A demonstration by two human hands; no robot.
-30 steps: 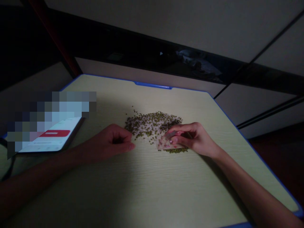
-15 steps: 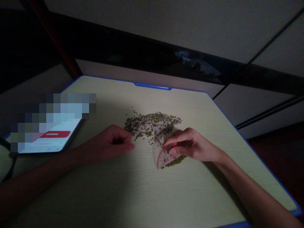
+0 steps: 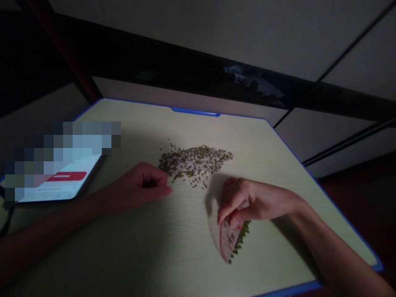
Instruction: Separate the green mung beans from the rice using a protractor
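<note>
While R hand (image 3: 231, 218) tightly pinches a clear curved plastic piece (image 3: 228, 242), some green beans (image 3: 242, 237) lie along its straight edge, apart from the main pile (image 3: 198, 161) of beans & pale bits. Step looks like parting beans off; next move prob. needs that edge kept low. L hand (image 3: 148, 181), loosely curled, sits nr. the pile, contents unclear. Wood-look tabletop (image 3: 161, 243), blue trim (image 3: 196, 111); lit tablet (image 3: 66, 178) at L; dim room, pale panels (image 3: 185, 29) behind.

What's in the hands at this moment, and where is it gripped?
The right hand pinches a clear protractor toward its far end, between thumb and fingers. The left hand is curled; whether it holds anything cannot be told.
</note>
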